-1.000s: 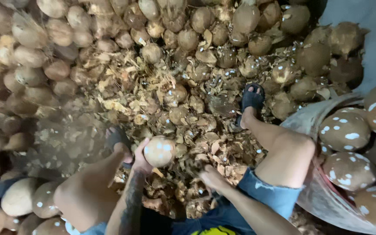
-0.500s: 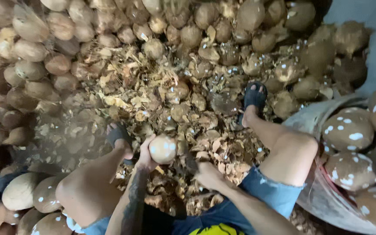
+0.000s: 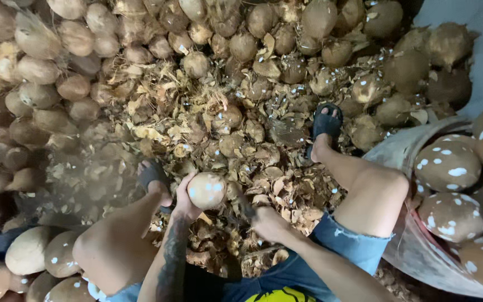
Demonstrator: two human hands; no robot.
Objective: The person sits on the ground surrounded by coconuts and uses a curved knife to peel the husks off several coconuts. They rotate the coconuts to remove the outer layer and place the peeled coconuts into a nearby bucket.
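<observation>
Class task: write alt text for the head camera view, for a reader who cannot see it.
Seen from above, a seated person's left hand holds a pale, partly peeled coconut between their knees, while the right hand grips a dark tool whose shape is unclear. Brown husk scraps cover the floor, heaped coconuts lie beyond, and a sack of speckled peeled coconuts sits at right.

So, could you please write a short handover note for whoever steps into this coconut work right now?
Left hand: holds a peeled, pale coconut up between the knees.
Right hand: closed low over the husk scraps, seemingly on a dark tool; its grip is unclear.
Brown unpeeled coconuts are piled ahead and to the left.
Done: peeled, speckled coconuts fill the sack at right, and more lie at lower left.
Left: the brown pile looks untouched.
</observation>
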